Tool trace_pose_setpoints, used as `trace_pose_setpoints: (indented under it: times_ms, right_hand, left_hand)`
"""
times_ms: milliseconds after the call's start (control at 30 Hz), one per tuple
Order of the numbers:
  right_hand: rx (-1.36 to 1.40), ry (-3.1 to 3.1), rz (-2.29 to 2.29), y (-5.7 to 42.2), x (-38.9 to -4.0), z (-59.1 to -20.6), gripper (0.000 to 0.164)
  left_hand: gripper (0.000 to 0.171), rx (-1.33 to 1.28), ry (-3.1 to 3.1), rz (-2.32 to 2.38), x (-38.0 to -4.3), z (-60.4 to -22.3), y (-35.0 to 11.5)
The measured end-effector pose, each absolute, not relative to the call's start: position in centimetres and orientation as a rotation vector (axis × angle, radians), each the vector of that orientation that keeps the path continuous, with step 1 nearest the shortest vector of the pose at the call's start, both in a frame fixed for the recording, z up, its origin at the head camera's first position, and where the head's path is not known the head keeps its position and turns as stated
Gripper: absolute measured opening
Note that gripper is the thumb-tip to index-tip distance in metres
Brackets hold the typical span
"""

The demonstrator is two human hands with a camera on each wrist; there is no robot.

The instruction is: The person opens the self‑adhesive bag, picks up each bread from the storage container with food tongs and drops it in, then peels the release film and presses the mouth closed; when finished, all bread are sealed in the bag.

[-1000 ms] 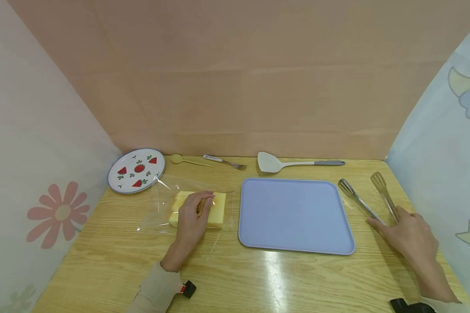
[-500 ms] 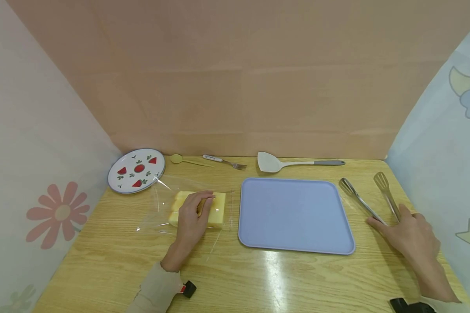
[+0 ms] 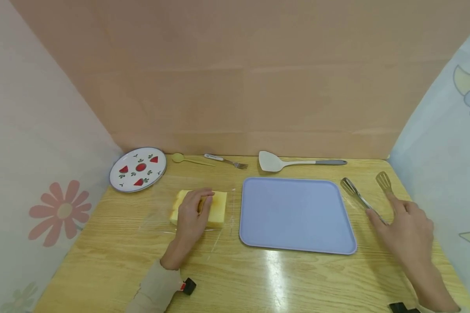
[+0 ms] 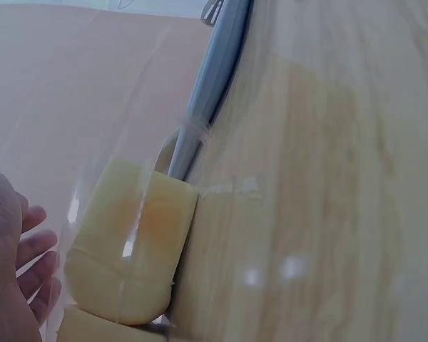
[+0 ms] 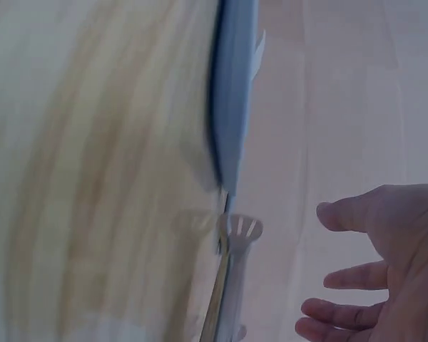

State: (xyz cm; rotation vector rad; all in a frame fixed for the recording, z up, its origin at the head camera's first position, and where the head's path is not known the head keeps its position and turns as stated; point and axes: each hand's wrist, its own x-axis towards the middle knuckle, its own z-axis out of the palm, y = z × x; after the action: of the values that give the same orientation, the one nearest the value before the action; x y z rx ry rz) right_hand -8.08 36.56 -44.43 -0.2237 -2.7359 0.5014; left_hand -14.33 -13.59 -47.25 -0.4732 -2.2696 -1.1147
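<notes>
- Apparently, work on the counter (image 3: 235,278) is at an early stage;
- the tray (image 3: 295,215) sits mid-counter;
- the bread (image 3: 219,208) lies left of it, not yet out of its clear wrapping (image 3: 232,213);
- the tongs (image 3: 362,200) lie right of the tray;
- the right hand (image 3: 409,230), spread, hovers by them, contact unclear; the left hand (image 3: 193,217), loosely spread over the bread, pinches nothing.

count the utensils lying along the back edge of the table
3: the yellow spoon beside the plate, the fork in the middle, and the spatula behind the blue tray. None looks hidden.
</notes>
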Motion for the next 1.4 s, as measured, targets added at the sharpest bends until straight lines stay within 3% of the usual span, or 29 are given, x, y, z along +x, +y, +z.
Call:
trace_pose_setpoints:
  times_ms: [267, 733, 1133, 1400]
  right_hand:
    - [0.045, -2.551, 0.615, 31.5, -7.5, -43.7, 0.049]
    - [0.459, -2.533, 0.838, 21.4, -6.7, -44.2, 0.027]
    - [0.679, -2.658, 1.339, 14.6, -5.9, -45.8, 0.024]
    - [0.805, -2.646, 1.179, 10.8, -7.7, -46.7, 0.031]
  left_hand:
    - [0.014, -0.452, -2.253, -1.101, -15.1, -46.5, -14.2]
    - [0.021, -0.583, -2.496, -0.998, -17.8, -43.4, -14.0]
    - [0.027, -0.663, -2.744, -0.903, -20.2, -42.7, -14.5]
    - [0.028, -0.727, -2.826, -0.915, -22.2, -42.6, -14.3]
